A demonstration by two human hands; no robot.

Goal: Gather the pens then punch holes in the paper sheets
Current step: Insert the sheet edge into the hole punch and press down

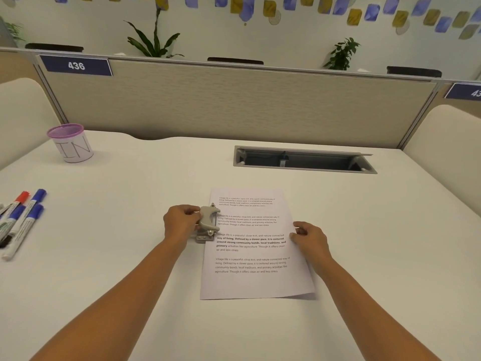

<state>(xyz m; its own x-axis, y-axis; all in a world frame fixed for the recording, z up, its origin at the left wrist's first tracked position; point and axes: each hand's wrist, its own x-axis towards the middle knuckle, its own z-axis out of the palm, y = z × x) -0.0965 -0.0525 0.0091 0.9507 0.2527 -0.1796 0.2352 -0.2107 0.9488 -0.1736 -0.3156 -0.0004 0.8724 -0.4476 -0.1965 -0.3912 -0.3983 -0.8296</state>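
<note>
Pens (28,208) partly beyond left edge

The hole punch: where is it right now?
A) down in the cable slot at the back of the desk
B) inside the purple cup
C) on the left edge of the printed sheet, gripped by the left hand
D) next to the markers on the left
C: the hole punch sits over the left edge of the printed sheet, and the left hand grips it from the side.

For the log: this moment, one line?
left hand grips hole punch at paper edge | right hand touches paper | pens lie outside cup
</note>
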